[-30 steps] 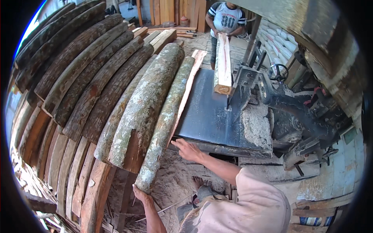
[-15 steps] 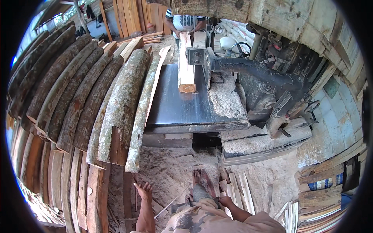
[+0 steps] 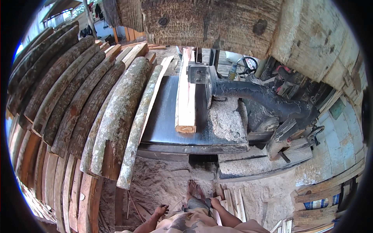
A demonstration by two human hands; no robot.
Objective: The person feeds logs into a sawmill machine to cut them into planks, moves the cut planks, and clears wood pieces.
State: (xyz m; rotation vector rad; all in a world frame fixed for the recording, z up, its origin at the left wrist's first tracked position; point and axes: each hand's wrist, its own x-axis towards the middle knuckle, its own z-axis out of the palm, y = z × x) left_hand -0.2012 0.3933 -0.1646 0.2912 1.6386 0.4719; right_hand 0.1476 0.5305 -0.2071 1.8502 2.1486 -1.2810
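Observation:
A squared timber beam [image 3: 186, 101] lies lengthwise on the dark metal saw table [image 3: 159, 112], its end grain facing me. It passes beside the metal guide block [image 3: 198, 73] of the saw. My left hand [image 3: 161, 211] hangs low by my left side, empty, with its fingers loosely apart. My right hand [image 3: 215, 202] is against my right thigh, its fingers too hidden to make out. Both hands are well away from the beam and table. The co-worker at the far end is almost wholly hidden behind an overhead plank.
Bark-covered slabs [image 3: 120, 116] are stacked along the left over sawn boards [image 3: 74, 194]. Sawdust [image 3: 227, 120] heaps on the table's right side. A thick wooden overhead beam [image 3: 210, 27] crosses above. Thin offcuts [image 3: 239, 206] lie near my right leg.
The timber beam has come along the table toward me. My left hand has dropped lower and inward, its fingers less spread. The overhead plank now covers the co-worker.

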